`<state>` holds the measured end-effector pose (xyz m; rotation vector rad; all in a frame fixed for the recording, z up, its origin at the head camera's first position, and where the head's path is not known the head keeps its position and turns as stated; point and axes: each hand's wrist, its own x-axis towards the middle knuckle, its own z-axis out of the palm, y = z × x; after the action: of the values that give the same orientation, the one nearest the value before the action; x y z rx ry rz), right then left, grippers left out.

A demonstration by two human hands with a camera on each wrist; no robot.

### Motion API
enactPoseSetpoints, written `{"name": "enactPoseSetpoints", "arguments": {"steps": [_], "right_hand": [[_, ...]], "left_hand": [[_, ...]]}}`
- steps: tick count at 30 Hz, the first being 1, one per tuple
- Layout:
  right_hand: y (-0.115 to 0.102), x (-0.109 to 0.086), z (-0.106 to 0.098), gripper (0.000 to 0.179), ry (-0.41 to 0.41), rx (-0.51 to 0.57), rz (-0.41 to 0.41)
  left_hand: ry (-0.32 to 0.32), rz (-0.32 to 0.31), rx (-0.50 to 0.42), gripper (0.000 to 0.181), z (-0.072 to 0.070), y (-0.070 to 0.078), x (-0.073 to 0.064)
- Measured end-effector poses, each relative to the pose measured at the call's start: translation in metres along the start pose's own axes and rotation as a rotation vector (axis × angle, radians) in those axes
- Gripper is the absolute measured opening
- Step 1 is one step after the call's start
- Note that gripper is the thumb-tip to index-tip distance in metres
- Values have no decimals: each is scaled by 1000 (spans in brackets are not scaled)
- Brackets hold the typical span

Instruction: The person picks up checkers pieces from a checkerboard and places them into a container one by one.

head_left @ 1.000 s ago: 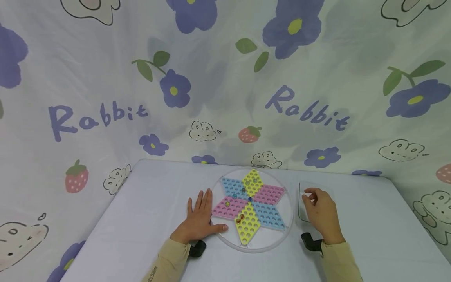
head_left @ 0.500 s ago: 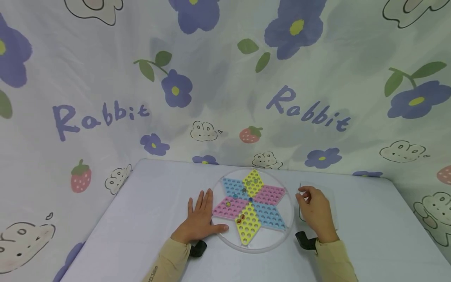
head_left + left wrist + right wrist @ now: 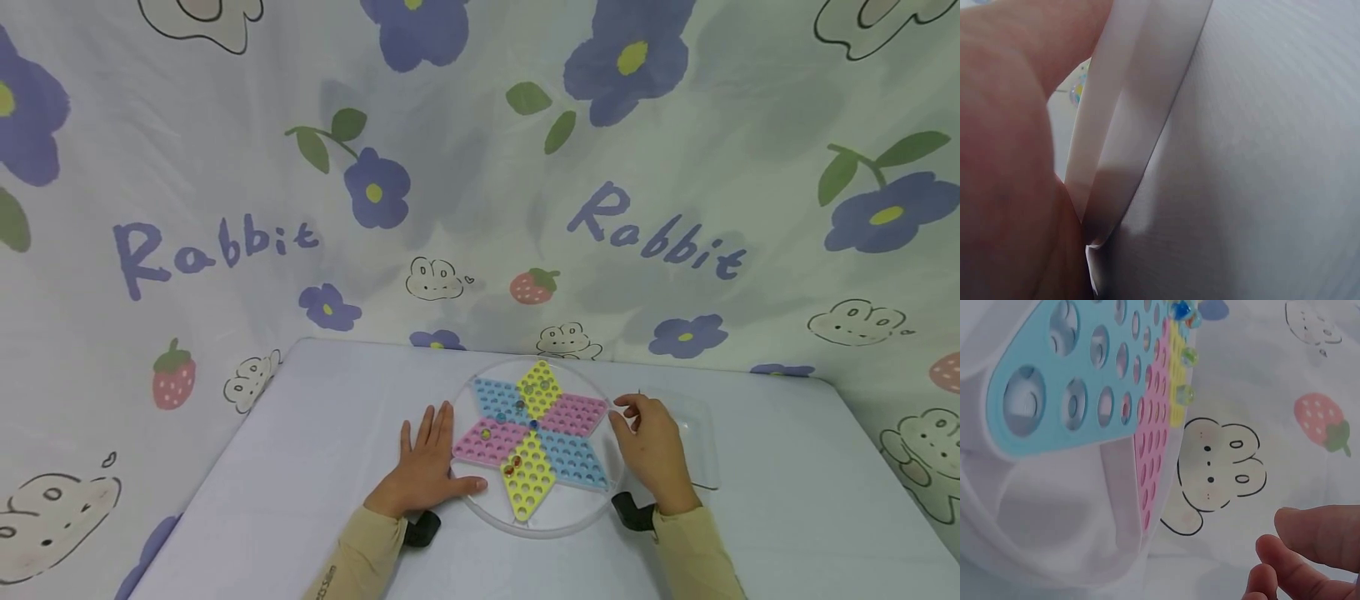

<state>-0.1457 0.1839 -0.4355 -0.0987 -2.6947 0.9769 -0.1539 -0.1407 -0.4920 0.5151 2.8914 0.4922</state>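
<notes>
A round clear Chinese checkers board [image 3: 566, 527], with a yellow, blue and pink star of holes, lies on the table. Several glass marbles sit in it, among them a blue marble [image 3: 534, 424] at the centre. My left hand [image 3: 422, 467] lies flat at the board's left side with fingers spread, its thumb over the rim [image 3: 1141, 106]. By the right rim is my right hand [image 3: 654, 446], raised with bent fingers. In the right wrist view its thumb [image 3: 1319, 531] is close to the fingertips [image 3: 1269, 550]; I cannot tell whether something small is between them.
A clear plastic tray [image 3: 705, 450] lies to the right of the board, partly behind the right hand. A white cloth covers the table [image 3: 315, 433]. At the back hangs a curtain [image 3: 480, 167] printed with rabbits, flowers and strawberries.
My right hand has moved left from over the clear tray to the board's right rim, uncovering more of the tray. The left hand and the marbles on the board stay in place.
</notes>
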Motion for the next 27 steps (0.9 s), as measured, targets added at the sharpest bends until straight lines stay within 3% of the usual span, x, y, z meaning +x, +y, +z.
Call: {"name": "enactPoseSetpoints", "arguments": {"steps": [27], "right_hand": [[-28, -1, 33, 25, -96, 13, 35]], "left_hand": [[0, -3, -20, 126, -1, 2, 0]]}}
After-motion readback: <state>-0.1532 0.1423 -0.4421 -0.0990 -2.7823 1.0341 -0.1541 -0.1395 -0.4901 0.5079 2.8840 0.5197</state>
